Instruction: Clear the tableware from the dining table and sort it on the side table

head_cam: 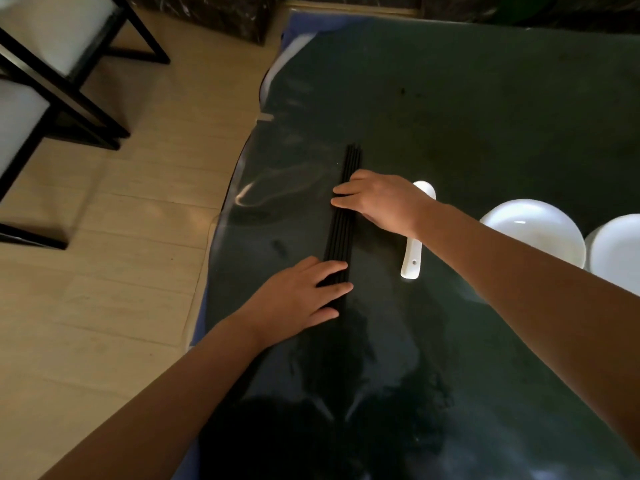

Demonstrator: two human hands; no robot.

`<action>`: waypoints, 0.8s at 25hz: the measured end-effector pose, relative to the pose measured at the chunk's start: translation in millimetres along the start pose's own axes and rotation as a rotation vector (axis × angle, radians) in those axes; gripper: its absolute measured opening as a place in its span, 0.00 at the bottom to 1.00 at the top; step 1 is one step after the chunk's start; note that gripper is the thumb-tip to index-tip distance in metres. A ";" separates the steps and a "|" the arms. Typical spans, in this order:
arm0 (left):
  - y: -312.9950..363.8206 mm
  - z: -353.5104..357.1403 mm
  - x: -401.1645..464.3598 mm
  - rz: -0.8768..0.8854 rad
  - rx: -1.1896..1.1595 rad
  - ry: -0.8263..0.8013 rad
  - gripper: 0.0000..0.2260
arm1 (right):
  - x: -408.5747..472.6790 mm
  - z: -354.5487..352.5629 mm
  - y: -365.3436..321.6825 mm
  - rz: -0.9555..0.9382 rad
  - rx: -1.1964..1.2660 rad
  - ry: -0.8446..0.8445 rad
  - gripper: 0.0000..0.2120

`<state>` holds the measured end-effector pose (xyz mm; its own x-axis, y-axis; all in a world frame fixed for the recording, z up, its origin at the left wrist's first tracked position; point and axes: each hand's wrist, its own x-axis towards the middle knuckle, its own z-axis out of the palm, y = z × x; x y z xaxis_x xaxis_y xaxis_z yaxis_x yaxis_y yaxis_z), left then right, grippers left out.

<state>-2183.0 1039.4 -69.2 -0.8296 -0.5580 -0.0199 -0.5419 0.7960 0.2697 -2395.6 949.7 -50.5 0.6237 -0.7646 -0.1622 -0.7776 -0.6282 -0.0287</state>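
Several black chopsticks (341, 233) lie side by side in a tight bundle on the dark green table (485, 116). My left hand (298, 296) rests flat with its fingers on the near end of the bundle. My right hand (377, 199) lies with fingers spread across the bundle's far half. A white ceramic spoon (414, 254) lies just right of the chopsticks, its bowl partly hidden behind my right wrist. Two white bowls (540, 230) (620, 251) stand at the right edge.
The table's left edge runs diagonally beside a light wooden floor (121, 271). Black-framed chairs with white seats (41, 81) stand at the far left. A dark marble wall (214, 12) closes the back.
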 end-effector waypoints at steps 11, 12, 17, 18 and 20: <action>-20.2 -10.6 18.1 0.150 0.038 -0.128 0.23 | 5.0 0.2 13.3 0.019 -0.043 0.008 0.22; -18.8 -10.5 18.1 0.156 0.052 -0.128 0.23 | 4.6 0.5 12.6 0.024 -0.054 0.006 0.22; -12.9 -10.6 16.4 0.138 0.044 -0.159 0.24 | 0.6 -2.4 7.5 0.043 -0.085 0.008 0.24; -11.1 -12.5 14.6 0.130 0.046 -0.169 0.25 | -4.9 -2.0 6.5 0.057 -0.083 0.008 0.24; -4.5 -23.4 15.4 0.055 0.095 -0.144 0.24 | -17.4 -9.2 2.9 0.161 -0.046 0.064 0.21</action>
